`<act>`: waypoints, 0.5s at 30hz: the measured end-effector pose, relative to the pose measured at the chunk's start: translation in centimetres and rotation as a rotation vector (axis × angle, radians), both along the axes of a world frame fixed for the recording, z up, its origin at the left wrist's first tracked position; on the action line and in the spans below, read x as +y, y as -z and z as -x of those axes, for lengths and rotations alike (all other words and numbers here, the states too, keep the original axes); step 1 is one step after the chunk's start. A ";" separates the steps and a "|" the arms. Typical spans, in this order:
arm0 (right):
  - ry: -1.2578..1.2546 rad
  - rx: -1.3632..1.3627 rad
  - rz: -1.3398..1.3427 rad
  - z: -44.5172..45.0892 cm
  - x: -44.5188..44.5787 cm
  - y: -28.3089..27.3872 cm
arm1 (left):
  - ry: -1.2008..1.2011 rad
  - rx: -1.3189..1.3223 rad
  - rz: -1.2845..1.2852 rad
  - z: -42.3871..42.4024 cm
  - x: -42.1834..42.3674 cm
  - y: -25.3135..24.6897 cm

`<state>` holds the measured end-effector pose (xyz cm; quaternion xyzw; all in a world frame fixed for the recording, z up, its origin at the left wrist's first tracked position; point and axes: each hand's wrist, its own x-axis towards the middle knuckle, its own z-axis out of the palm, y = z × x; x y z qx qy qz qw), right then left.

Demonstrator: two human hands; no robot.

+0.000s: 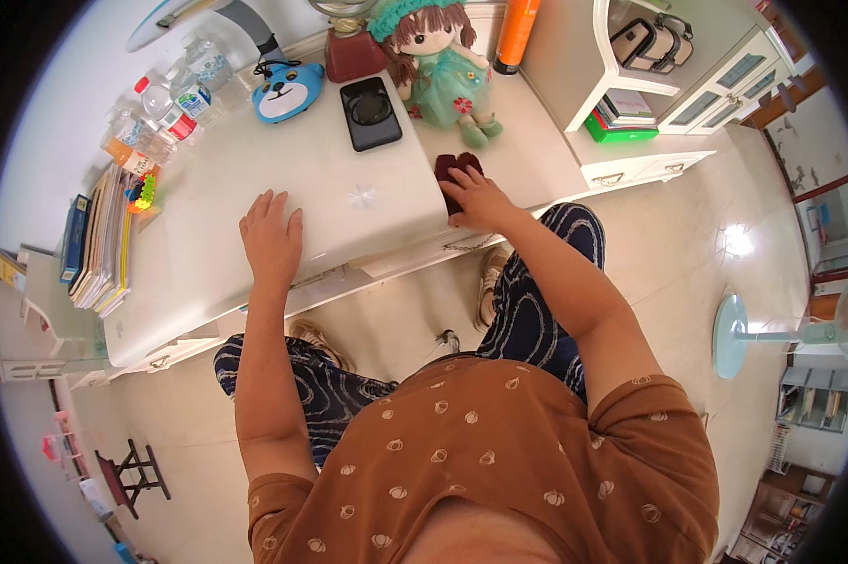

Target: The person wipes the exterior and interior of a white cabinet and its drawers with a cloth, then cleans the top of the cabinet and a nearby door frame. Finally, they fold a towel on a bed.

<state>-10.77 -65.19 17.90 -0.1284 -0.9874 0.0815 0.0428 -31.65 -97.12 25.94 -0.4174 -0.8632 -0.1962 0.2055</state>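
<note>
My left hand (272,236) lies palm down on the white desk top (311,233), its thumb apart from the fingers and nothing held. Over a dark maroon, heart-shaped item (454,166) rests my right hand (475,201), fingers spread across it. That item sits on a lower white surface to the right of the desk top; my hand partly hides it, and I cannot tell its material. A black phone-like device (371,113) with a round dark part lies farther back. Beyond the maroon item sits a rag doll (445,77) in a green dress.
Plastic bottles (166,109) line the wall side behind a stack of books (103,243). A blue animal-faced object (288,92), an orange can (516,35) and a white shelf unit (572,84) stand at the back. A pale green fan (731,337) stands on the floor at right.
</note>
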 end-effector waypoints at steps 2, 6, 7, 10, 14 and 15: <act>-0.018 -0.017 -0.060 0.3 -1.1 0.7 | 0.023 0.014 -0.013 -1.1 1.0 0.2; -0.094 0.022 -0.037 0.1 0.7 1.5 | 0.050 0.039 -0.011 -3.4 3.7 0.6; -0.115 0.040 -0.022 -0.2 0.9 1.5 | 0.035 0.056 0.004 -3.8 4.1 0.7; -0.085 0.142 -0.035 -1.9 1.7 1.7 | -0.079 0.104 0.054 -4.5 4.7 1.3; -0.064 0.247 -0.102 -3.6 2.7 0.9 | -0.188 0.109 0.110 -4.9 4.4 1.9; -0.004 0.240 -0.108 -3.8 2.9 0.7 | -0.198 0.123 0.120 -4.6 4.4 2.6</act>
